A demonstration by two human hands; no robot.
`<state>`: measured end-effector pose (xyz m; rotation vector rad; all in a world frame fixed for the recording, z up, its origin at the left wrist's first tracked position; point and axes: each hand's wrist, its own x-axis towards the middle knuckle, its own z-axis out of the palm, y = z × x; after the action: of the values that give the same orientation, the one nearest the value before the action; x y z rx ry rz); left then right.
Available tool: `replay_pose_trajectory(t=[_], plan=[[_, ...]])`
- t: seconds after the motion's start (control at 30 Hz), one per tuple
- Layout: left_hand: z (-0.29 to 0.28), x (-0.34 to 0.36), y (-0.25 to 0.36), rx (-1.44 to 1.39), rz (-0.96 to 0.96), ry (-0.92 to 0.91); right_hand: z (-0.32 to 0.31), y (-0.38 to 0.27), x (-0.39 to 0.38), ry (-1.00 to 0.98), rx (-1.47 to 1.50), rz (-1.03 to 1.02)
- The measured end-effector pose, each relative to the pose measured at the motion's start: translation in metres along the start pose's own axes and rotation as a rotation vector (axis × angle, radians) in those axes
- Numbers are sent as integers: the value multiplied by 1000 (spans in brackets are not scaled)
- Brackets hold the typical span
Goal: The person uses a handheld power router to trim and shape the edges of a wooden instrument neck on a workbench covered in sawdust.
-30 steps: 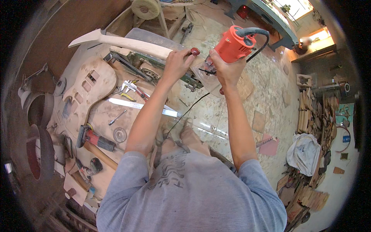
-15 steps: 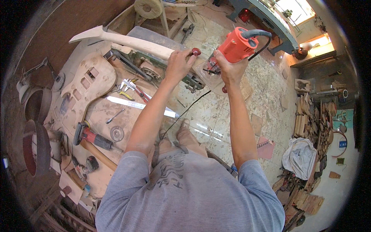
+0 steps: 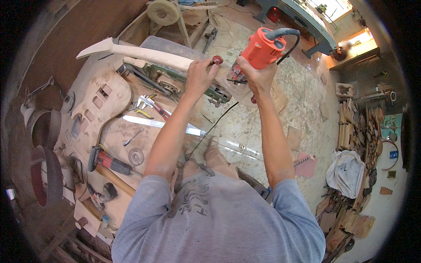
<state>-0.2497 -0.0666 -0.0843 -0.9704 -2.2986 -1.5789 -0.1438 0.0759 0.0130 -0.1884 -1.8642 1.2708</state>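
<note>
A red router (image 3: pixel 263 49) with a clear base plate is held above the floor, tilted, its grey hose and dark cord rising from the top. My right hand (image 3: pixel 259 79) is wrapped around its body, just above one dark red knob (image 3: pixel 253 99). My left hand (image 3: pixel 199 79) is closed at the other red knob (image 3: pixel 217 60). Behind its fingers ends a pale wooden guitar neck (image 3: pixel 149 55) with an angled headstock, which lies over a green machine (image 3: pixel 219 95). Whether my left hand also touches the neck, I cannot tell.
On the bench at left lie a guitar body (image 3: pixel 105 94), a steel ruler (image 3: pixel 142 121), pliers (image 3: pixel 144 114), a screwdriver (image 3: pixel 133 137) and a red angle grinder (image 3: pixel 109 161). Wood scraps (image 3: pixel 346 131) and a white sack (image 3: pixel 346 174) line the right. A black cable (image 3: pixel 215 124) crosses below the router.
The router and both hands have shifted slightly left in the picture, along with a small turn of the whole view. Both grips stay the same.
</note>
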Motion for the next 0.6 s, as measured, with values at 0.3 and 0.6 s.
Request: replay_pose_trajectory(t=[0.3,0.6], plan=[[0,2,2,17,2,-26,-4,5,3,-31,7,16],[5,1,-1,36,8,5,-4,11,8,-20,3,20]])
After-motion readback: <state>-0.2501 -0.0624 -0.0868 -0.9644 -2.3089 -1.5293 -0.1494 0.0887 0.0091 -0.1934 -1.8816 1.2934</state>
